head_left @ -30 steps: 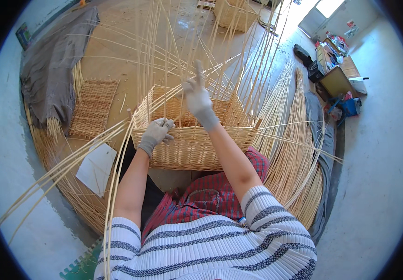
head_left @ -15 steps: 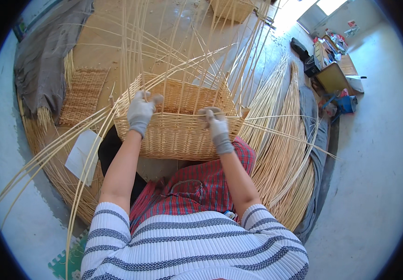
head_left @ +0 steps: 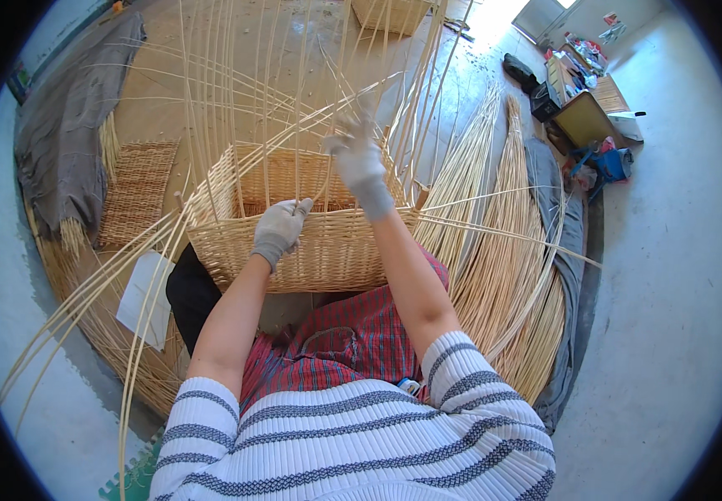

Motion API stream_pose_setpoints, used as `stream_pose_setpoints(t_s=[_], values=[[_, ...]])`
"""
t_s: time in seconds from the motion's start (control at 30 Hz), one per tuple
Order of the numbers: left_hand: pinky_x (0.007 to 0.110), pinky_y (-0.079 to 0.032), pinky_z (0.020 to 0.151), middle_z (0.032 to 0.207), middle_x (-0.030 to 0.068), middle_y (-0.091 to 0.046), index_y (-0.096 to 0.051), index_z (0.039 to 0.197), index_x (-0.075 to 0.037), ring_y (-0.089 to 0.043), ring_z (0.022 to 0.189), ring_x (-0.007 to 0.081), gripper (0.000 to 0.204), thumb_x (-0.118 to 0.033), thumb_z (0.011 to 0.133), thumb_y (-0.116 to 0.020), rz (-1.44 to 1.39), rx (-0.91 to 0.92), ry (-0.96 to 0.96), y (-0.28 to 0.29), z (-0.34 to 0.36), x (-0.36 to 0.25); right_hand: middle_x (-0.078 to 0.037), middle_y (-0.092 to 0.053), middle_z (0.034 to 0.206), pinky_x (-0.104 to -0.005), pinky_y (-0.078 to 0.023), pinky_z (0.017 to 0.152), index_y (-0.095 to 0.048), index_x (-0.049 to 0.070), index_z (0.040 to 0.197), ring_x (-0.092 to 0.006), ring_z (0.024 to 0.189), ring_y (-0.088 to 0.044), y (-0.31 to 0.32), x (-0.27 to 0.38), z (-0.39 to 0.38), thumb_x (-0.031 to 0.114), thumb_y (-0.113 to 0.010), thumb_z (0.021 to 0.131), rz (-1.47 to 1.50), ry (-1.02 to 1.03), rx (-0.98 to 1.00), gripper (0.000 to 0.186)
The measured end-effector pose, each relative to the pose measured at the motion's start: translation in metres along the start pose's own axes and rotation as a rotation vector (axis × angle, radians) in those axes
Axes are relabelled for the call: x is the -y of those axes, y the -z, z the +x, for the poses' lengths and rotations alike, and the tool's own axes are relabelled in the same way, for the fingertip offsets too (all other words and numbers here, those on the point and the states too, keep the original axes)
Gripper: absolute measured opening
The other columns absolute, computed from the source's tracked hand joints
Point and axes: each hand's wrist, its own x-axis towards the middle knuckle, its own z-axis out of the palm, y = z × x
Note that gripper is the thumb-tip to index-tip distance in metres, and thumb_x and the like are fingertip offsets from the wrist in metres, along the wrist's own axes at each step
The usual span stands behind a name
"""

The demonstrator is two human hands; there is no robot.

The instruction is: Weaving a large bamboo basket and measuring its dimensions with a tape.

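A rectangular woven wicker basket (head_left: 302, 256) with tall upright rods sits in front of me above my lap, long loose rods lying across its rim and out to both sides. My gloved left hand (head_left: 280, 230) grips a thin wicker rod at the near rim. My gloved right hand (head_left: 357, 167) is raised above the basket's right half, motion-blurred, its fingers apart. Whether a strand touches its fingertips is unclear.
A woven mat (head_left: 139, 192), a grey cloth (head_left: 64, 125) over rods and a white sheet (head_left: 144, 296) are at left. Rod bundles (head_left: 511, 250) lie at right. Behind are another basket (head_left: 390, 17), a cluttered cabinet (head_left: 586, 121) and a blue item (head_left: 613, 166).
My right hand has dropped to the near rim and risen again, now blurred. My left hand moved up, then back down to the rim. The whole view has shifted slightly.
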Motion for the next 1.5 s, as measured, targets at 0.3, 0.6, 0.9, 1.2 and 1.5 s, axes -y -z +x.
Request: stream_pose_setpoints(t_s=[0.3,0.6,0.9,1.2,1.5], values=[[0.035,-0.054,0.069,0.099,0.0164,-0.068,-0.055,0.114,0.0,-0.068,0.081,0.0228,0.022,-0.009,0.094,-0.056,0.008,-0.788,-0.814,-0.047,-0.005,-0.033,-0.008,-0.07,0.105,-0.0246,-0.051,0.065,-0.058,0.009,0.118,-0.0141,0.087,-0.066,0.137,-0.146,-0.154,0.02,-0.061,0.098,0.593,-0.332,-0.417,0.023],[0.049,-0.047,0.084,0.097,0.0249,-0.065,-0.055,0.11,-0.006,-0.06,0.093,0.046,0.025,-0.029,0.101,-0.047,0.194,-0.175,-0.259,-0.117,0.041,-0.047,-0.013,-0.046,0.146,-0.0385,-0.038,0.109,-0.046,0.01,0.144,-0.0269,0.133,-0.044,0.065,-0.029,-0.011,0.001,-0.059,0.085,-0.058,0.244,-0.231,0.061],[0.036,-0.052,0.076,0.099,0.0142,-0.069,-0.055,0.12,-0.009,-0.066,0.088,0.028,0.03,-0.018,0.092,-0.065,-0.193,0.042,-0.044,-0.09,0.016,-0.06,-0.009,-0.07,0.099,-0.0296,-0.053,0.083,-0.054,0.009,0.137,-0.017,0.089,-0.067,0.097,-0.09,-0.143,0.007,-0.069,0.087,-0.191,-0.224,-0.251,0.052],[0.041,-0.047,0.092,0.109,0.0147,-0.068,-0.064,0.121,-0.011,-0.063,0.101,0.0317,0.034,-0.02,0.089,-0.066,0.342,-0.62,-0.513,0.101,-0.093,0.147,-0.013,-0.066,0.122,-0.0314,-0.051,0.089,-0.042,0.01,0.147,-0.0164,0.104,-0.063,0.008,-0.027,-0.127,0.009,-0.06,0.095,0.083,-0.122,-0.106,0.054],[0.041,-0.052,0.081,0.093,0.0127,-0.071,-0.055,0.137,-0.012,-0.067,0.086,0.0317,0.059,-0.033,0.085,-0.072,0.839,-0.484,-0.573,0.163,-0.054,0.153,-0.033,-0.023,0.154,-0.0372,-0.028,0.117,-0.008,-0.008,0.152,-0.0393,0.144,-0.029,-0.235,-0.003,-0.004,0.066,-0.077,0.07,0.452,-0.538,-0.071,0.13]])
